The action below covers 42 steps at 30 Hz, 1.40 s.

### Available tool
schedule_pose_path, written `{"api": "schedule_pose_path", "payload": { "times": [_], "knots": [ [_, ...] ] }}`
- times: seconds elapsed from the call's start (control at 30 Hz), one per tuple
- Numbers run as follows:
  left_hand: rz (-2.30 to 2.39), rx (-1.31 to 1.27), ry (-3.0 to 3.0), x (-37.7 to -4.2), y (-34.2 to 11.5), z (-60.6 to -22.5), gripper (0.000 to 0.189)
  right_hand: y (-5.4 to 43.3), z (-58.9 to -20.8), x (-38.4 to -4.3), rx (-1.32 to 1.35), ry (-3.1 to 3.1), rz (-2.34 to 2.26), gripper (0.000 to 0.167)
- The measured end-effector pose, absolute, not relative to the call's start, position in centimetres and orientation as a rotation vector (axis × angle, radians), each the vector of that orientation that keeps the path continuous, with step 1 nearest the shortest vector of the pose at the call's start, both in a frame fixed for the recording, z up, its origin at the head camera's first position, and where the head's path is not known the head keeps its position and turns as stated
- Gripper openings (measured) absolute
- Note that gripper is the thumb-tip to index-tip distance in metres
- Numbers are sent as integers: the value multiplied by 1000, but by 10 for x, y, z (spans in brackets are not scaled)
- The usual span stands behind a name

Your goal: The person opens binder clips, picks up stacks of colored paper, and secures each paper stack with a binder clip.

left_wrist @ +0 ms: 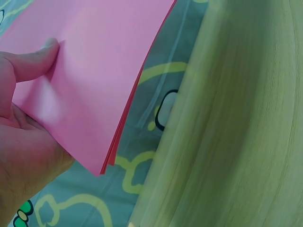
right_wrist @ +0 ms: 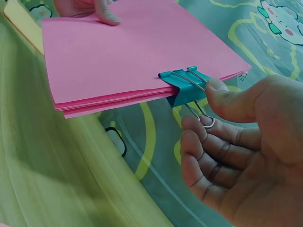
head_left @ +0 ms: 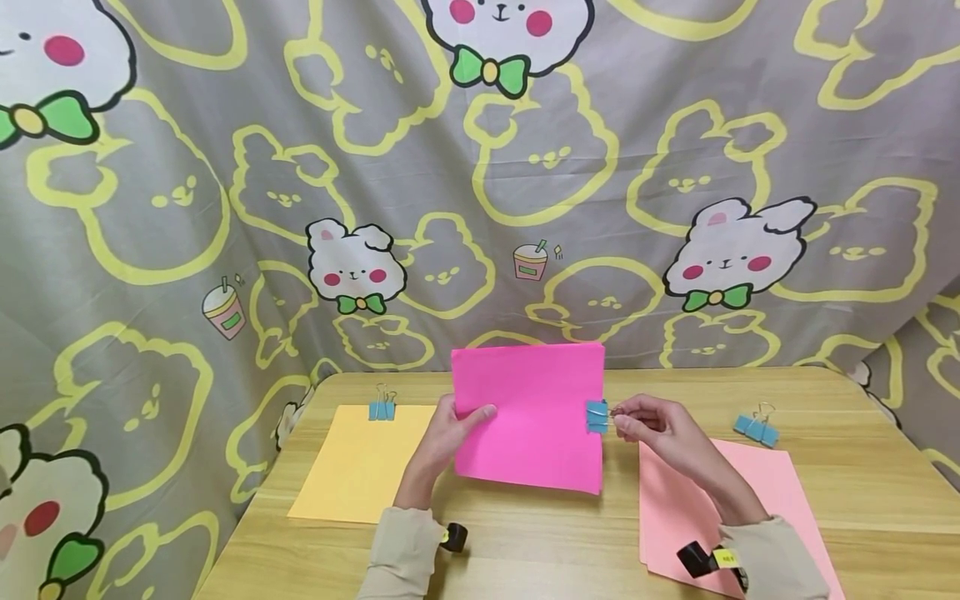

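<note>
A stack of bright pink paper (head_left: 525,417) is held up above the table, its loose sheet edges showing in the right wrist view. My left hand (head_left: 452,433) grips its left side, thumb flat on the front face and the other fingers hidden behind. On the right edge of the stack sits a blue binder clip (right_wrist: 188,86), its body over the sheets. My right hand (head_left: 660,429) pinches the clip's wire handles, with the thumb (right_wrist: 232,100) on the upper one and the index finger by the lower loop.
Yellow paper (head_left: 352,467) with a blue binder clip (head_left: 382,411) on its far edge lies on the left of the wooden table (head_left: 540,550). Light pink paper (head_left: 787,500) lies at right, under my right forearm, with another blue clip (head_left: 756,429) beyond it. A patterned curtain (head_left: 450,183) hangs behind.
</note>
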<state>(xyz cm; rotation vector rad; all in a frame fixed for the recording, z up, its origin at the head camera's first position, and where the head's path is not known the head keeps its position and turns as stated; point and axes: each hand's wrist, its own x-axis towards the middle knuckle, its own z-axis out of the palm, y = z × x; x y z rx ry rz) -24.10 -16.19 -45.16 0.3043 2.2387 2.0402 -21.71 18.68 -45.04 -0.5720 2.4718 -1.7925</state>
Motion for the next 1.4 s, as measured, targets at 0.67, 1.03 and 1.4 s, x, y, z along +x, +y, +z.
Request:
{"api": "schedule_pose_path", "payload": {
  "times": [0.67,1.03,1.4],
  "knots": [
    [2051,295,2225,-240,-161,-451,23,185,-447,-215,-613,2453,-1766,31],
    [2037,283,2237,-241,-162,-452,21,184,-444,-214,-604,2435,-1782,33],
    [2052,349,2088,-243,-168,-457,27,185,-441,-212,-537,2542,-1770,29]
  ]
}}
